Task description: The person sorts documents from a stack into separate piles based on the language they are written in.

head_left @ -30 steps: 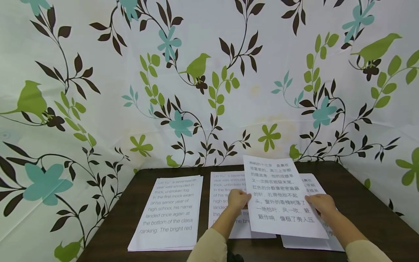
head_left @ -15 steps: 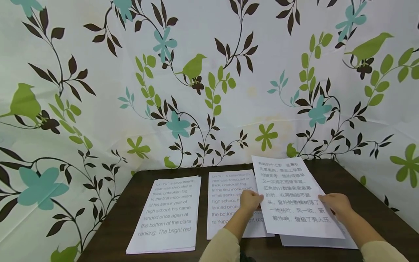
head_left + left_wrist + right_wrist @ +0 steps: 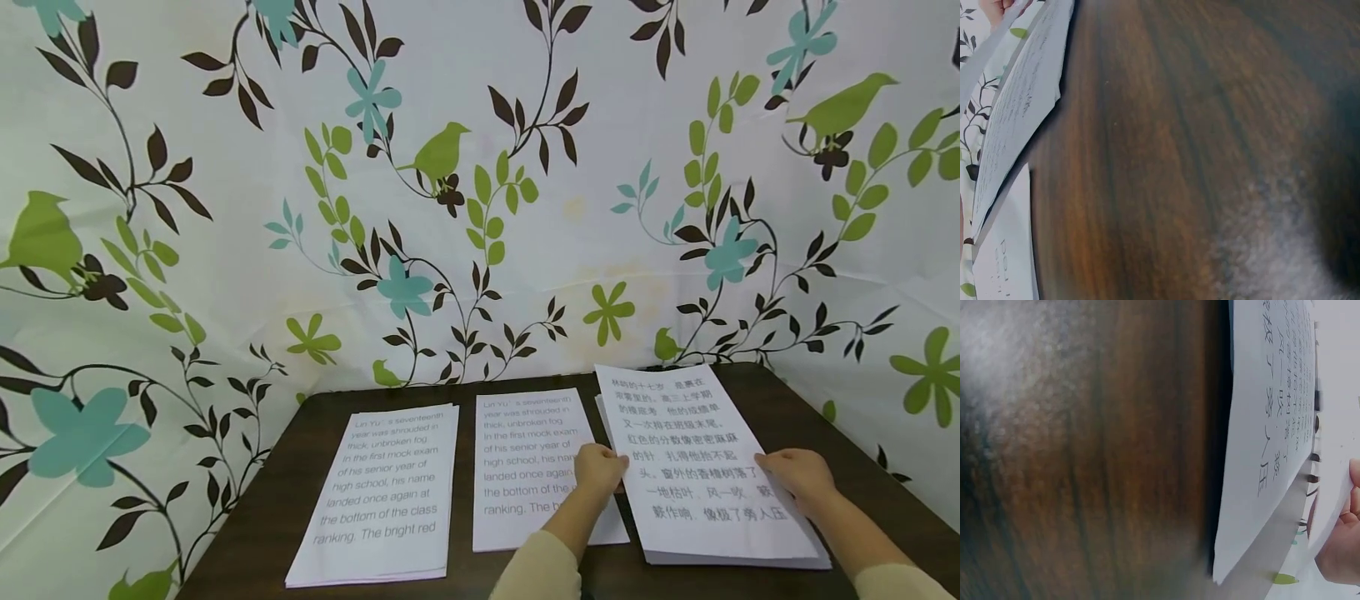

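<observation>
A white sheet with printed Chinese text (image 3: 693, 475) lies over the right-hand paper pile (image 3: 750, 562), tilted slightly off it. My left hand (image 3: 600, 471) pinches its left edge between thumb and curled fingers. On the opposite edge my right hand (image 3: 798, 482) pinches the paper, its thumb on top. In the right wrist view, the sheet (image 3: 1338, 437) stands raised above the pile (image 3: 1266, 462), gripped by my right hand (image 3: 1338, 547). The left wrist view has the pile (image 3: 1025, 87) below the lifted sheet (image 3: 985, 56). My left fingers are mostly cut off there.
A middle pile with English text (image 3: 521, 467) lies beside my left forearm. Another English pile (image 3: 378, 500) is at the left, its sheets slightly uneven. All rest on a dark wooden table (image 3: 247, 517). A patterned cloth (image 3: 480, 208) hangs behind the table.
Both hands have moved right with the Chinese sheet and lowered it, so it now overlaps the right-hand pile closely. More of the middle pile's text shows.
</observation>
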`<state>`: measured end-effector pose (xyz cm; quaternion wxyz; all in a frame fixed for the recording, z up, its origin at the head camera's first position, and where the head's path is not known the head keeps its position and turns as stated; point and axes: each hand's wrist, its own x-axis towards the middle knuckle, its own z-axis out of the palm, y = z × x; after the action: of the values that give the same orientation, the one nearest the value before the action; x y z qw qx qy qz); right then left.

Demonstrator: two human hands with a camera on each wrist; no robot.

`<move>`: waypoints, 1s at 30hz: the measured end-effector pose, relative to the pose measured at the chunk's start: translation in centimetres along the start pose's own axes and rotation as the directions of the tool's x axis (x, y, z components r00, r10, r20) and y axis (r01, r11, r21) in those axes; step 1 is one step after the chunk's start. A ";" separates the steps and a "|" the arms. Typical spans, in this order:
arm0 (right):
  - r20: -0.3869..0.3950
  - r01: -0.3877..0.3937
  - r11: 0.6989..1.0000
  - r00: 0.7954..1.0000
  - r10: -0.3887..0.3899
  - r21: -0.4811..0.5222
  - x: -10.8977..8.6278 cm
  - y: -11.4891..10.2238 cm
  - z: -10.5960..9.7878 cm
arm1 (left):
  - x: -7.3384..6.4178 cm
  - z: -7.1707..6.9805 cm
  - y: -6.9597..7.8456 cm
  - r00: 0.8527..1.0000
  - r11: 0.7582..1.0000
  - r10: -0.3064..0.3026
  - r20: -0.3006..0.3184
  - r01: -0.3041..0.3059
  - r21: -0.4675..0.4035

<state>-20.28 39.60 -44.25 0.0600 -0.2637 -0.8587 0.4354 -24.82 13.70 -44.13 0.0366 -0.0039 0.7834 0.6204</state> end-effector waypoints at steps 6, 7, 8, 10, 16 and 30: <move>-0.020 0.008 0.999 1.000 -0.008 -0.042 -0.1 0.4 -0.1 | -0.2 0.3 -0.3 0.999 0.999 0.022 0.027 -0.022 -0.027; -0.017 0.012 0.999 1.000 -0.013 -0.053 -0.1 0.4 -0.2 | -0.2 0.3 -0.4 0.999 1.000 0.023 0.032 -0.023 -0.019; -0.009 0.018 0.998 1.000 -0.018 -0.057 -0.2 0.4 -0.2 | -0.3 0.3 -0.5 0.999 1.000 0.023 0.036 -0.022 -0.012; 0.008 0.032 0.998 0.999 -0.031 -0.059 -0.5 0.4 -0.3 | -0.4 0.4 -0.7 0.999 1.000 0.015 0.041 -0.015 0.006; 0.021 0.050 0.996 0.999 -0.049 -0.067 -0.5 0.8 -0.1 | -0.7 0.4 -0.9 0.999 1.000 -0.002 0.047 0.002 0.003; -0.060 0.066 0.986 0.995 -0.076 -0.154 -0.5 1.8 0.8 | -1.3 0.1 -1.2 0.994 0.994 -0.042 0.104 0.052 -0.094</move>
<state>-19.46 39.63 -46.06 0.0832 -0.2510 -0.8957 0.3575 -23.45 13.50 -45.28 0.0909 0.0074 0.7492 0.6561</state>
